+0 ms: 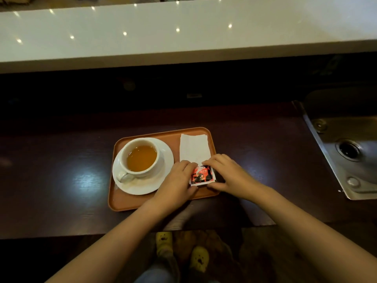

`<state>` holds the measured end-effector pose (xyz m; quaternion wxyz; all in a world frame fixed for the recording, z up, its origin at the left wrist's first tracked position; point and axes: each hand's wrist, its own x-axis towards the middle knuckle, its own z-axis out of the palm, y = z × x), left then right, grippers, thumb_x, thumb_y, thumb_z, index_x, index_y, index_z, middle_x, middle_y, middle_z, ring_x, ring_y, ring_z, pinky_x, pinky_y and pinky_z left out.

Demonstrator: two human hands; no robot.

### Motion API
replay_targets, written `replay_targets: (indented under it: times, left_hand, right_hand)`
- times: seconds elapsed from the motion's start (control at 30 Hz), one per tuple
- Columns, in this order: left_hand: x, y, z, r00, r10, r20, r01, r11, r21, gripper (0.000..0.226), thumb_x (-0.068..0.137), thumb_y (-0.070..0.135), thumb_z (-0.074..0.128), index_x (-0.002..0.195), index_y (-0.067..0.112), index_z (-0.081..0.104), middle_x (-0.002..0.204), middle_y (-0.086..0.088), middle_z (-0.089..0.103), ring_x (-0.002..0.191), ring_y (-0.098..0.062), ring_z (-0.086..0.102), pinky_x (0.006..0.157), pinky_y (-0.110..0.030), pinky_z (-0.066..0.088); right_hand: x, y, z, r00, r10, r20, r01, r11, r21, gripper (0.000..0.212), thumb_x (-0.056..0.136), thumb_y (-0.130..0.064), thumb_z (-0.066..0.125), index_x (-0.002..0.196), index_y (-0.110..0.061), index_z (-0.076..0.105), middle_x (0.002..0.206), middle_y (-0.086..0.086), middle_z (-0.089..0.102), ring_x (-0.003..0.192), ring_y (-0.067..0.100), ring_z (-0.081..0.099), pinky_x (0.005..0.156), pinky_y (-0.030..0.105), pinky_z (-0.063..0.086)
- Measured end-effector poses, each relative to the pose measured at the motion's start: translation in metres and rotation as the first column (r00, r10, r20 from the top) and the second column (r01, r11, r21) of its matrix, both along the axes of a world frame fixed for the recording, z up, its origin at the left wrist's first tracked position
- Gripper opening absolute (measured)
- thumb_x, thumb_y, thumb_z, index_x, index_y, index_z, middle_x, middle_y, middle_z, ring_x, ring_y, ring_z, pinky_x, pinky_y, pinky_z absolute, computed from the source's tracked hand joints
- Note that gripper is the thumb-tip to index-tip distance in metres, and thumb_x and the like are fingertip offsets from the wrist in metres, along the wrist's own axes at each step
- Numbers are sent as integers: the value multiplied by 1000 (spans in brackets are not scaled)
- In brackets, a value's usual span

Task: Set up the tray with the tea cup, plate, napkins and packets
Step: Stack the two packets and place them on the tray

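Both hands work the packets (pixel 202 176) at the tray's (pixel 142 203) near right corner: left hand (pixel 177 178) and right hand (pixel 224 174) pinch their edges, likely squaring them below the napkins (pixel 193 148). Tea cup (pixel 140 156) sits on plate (pixel 163 180), left side.

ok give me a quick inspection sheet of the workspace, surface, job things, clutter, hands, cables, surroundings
surface: dark glossy wooden counter, with light glare.
job's things: orange rectangular plastic tray on the counter; on it, left, a white ceramic cup of amber tea on a white round plate; right, a white folded paper napkin; red and black packets at the napkin's near end.
clutter: nothing seen.
grippers: left hand and right hand both rest fingers on the packets, one on each side.
cables: nothing seen.
surroundings: steel sink to the right; raised white countertop behind; yellow slippers on the floor below.
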<state>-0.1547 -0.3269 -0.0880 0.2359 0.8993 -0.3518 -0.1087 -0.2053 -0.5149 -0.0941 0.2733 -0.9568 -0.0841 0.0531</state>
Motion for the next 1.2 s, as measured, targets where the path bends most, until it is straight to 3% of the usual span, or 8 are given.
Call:
replay_targets:
  times: [0.17, 0.37, 0.57, 0.67, 0.77, 0.83, 0.93, 1.2]
  left_hand:
    - [-9, 7, -5, 999, 2, 33, -2, 1000, -13, 48, 79, 28, 65, 122, 20, 44, 121, -3, 53, 108, -15, 43, 88, -23, 35]
    - [-14, 12, -9, 1000, -8, 9, 7, 1000, 9, 49, 80, 29, 64, 124, 20, 44, 124, -1, 51, 112, -14, 41, 91, -20, 31]
    - [-11, 17, -9, 998, -21, -52, 23, 999, 45, 56, 78, 38, 66, 127, 22, 44, 128, -1, 48, 115, -14, 40, 96, -26, 37]
    - [-13, 19, -8, 998, -32, -59, 35, 998, 50, 57, 79, 40, 65, 129, 22, 43, 129, -1, 47, 116, -13, 39, 96, -24, 36]
    - [-14, 22, -4, 998, 51, -40, -52, 998, -34, 45, 85, 35, 59, 126, 20, 47, 127, -1, 49, 115, -12, 40, 94, -22, 34]
    - [-12, 23, -3, 990, 142, 1, -141, 986, -89, 35, 89, 28, 54, 122, 18, 51, 126, -1, 51, 116, -13, 41, 94, -22, 34]
    - [-7, 15, -4, 982, 173, 78, -171, 985, -32, 32, 92, 25, 47, 123, 17, 52, 129, -3, 52, 120, -16, 41, 101, -29, 34]
    - [4, -13, -16, 979, 124, 165, -153, 973, 175, 39, 95, 36, 37, 122, 13, 52, 129, -7, 53, 120, -23, 43, 102, -38, 31]
  right_hand:
    - [-3, 4, -7, 999, 36, -1, -36, 999, -23, 57, 77, -38, 64, 127, -28, 40, 126, -4, 48, 112, 11, 40, 96, 29, 33]
    - [-7, 6, -13, 997, 53, -63, -55, 998, -31, 56, 78, -45, 62, 127, -30, 39, 126, -5, 47, 112, 9, 37, 98, 30, 35]
    - [-7, 5, -14, 997, 39, -66, -41, 999, -29, 57, 77, -46, 62, 127, -28, 41, 126, -5, 46, 110, 7, 36, 97, 30, 37]
    - [-6, 5, -12, 999, 25, -46, -26, 1000, -9, 55, 78, -44, 63, 126, -26, 43, 124, -5, 47, 105, 0, 30, 94, 27, 35]
    - [0, 0, -5, 997, -60, 41, 59, 998, 20, 44, 82, -37, 60, 122, -21, 50, 119, 0, 54, 104, 7, 39, 90, 28, 38]
    - [8, -4, -2, 982, -149, 117, 155, 987, -40, 37, 85, -31, 56, 121, -19, 52, 117, 2, 57, 107, 16, 44, 90, 34, 39]
    - [26, -1, -1, 966, -203, 161, 229, 960, -164, 38, 87, -29, 53, 123, -20, 51, 122, 2, 56, 113, 21, 40, 93, 37, 32]
    - [55, 7, -16, 994, -51, 100, 85, 928, -364, 47, 86, -31, 53, 130, -18, 44, 134, 6, 47, 126, 25, 32, 107, 42, 20]
